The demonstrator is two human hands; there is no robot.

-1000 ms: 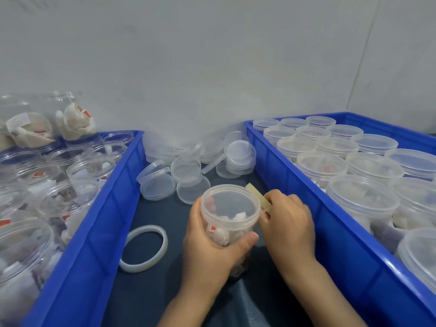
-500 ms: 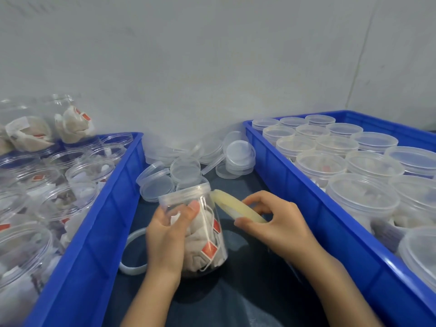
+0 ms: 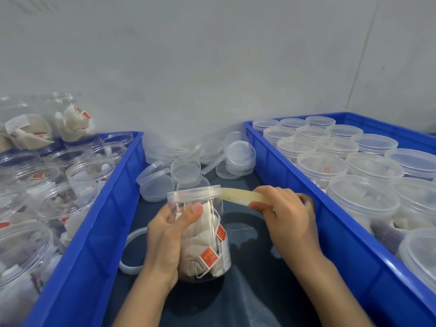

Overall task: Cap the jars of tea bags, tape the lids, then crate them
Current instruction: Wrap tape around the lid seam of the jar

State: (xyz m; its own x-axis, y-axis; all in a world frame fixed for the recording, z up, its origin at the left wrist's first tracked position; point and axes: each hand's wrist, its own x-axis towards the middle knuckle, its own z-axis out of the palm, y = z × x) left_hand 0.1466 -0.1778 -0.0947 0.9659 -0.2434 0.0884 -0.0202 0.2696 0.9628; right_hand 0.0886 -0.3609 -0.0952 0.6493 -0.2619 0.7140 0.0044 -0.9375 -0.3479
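Note:
A clear capped jar of tea bags (image 3: 207,241) stands upright on the dark table between two blue crates. My left hand (image 3: 167,234) grips its left side, thumb across the front just under the lid (image 3: 194,193). My right hand (image 3: 283,215) holds a roll of yellowish tape (image 3: 238,197). A stretch of tape runs from the roll to the lid's right edge. Loose clear lids (image 3: 188,166) lie piled behind the jar.
The left blue crate (image 3: 101,223) holds open jars of tea bags (image 3: 89,171). The right blue crate (image 3: 342,241) holds capped jars (image 3: 363,197). A white ring (image 3: 132,251) lies on the table behind my left wrist. A grey wall stands close behind.
The jar went from tilted toward me to upright on the table. My left hand shifted to its side. My right hand drew the tape out level with the lid.

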